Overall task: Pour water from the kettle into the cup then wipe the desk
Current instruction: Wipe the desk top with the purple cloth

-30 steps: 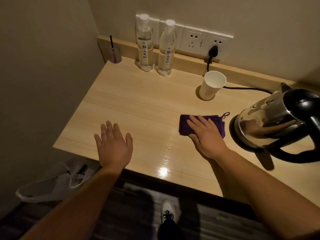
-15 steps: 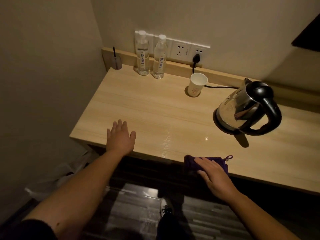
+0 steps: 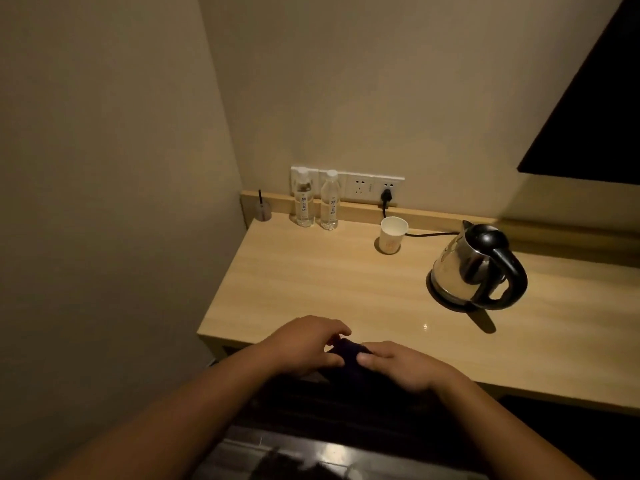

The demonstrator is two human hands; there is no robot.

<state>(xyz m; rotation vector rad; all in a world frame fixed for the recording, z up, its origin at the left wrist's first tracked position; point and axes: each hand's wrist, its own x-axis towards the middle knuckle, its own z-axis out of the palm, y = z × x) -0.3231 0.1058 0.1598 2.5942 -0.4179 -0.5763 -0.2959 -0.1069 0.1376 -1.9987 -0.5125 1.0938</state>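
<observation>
A dark cloth (image 3: 347,355) is held between both hands at the near edge of the desk (image 3: 332,285). The left hand (image 3: 304,342) is curled over the cloth's left side, its fingers bent and closed on the fabric. The right hand (image 3: 405,367) is closed on the right side, with the thumb pressed on top. Only a small patch of the cloth is seen between the two hands; the rest is covered by them or lost against the dark space below the desk edge, so its full shape cannot be made out, nor whether it touches the desk.

The kettle (image 3: 476,270) is stood upright on its base at the right of the desk, well apart from the hands, handle turned toward the camera. The paper cup (image 3: 393,234) is set upright near the back edge, to the left of the kettle and apart from it; its contents cannot be seen. A black cord (image 3: 431,233) is run behind the cup from a plug in the wall socket (image 3: 379,188) toward the kettle.

Two water bottles (image 3: 317,202) are stood side by side at the back left, partly covering the socket plate. A small holder (image 3: 264,211) with a dark stick in it is placed in the back corner; it is too dim to identify. A dark shape at upper right is cut off by the frame.
</observation>
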